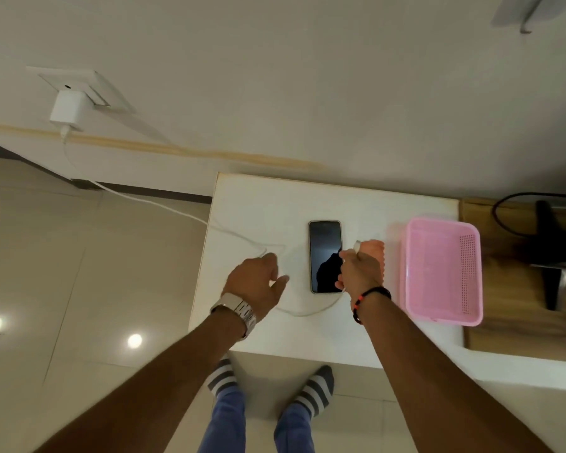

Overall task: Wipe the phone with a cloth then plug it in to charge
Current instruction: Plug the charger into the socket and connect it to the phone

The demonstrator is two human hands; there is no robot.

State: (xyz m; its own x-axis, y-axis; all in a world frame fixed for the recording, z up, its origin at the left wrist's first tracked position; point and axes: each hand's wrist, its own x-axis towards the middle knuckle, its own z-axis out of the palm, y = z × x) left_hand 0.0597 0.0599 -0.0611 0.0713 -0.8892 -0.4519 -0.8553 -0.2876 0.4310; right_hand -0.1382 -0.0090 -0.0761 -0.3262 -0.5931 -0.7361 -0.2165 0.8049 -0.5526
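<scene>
- Phone [325, 256] lies screen-up on the white surface [262, 204]; right hand [361, 269] covers its edge.
- Right fingers [340, 284] clamped on the white cable [307, 312]; plug end hidden.
- Left hand [258, 277] hovers, fingers loosely apart.

A plain cream wall [275, 76] fills the upper half of the frame, with a white wall socket plate [79, 85] at the upper left. A dark skirting strip [164, 192] runs along its foot. Glossy beige floor tiles [62, 256] cover the left and bottom, and two round ceiling-light reflections [134, 341] shine at the lower left. A white square bench [258, 204] stands at centre against the wall. A brown wooden surface [517, 335] adjoins it at right, carrying a black stand [549, 256].
</scene>
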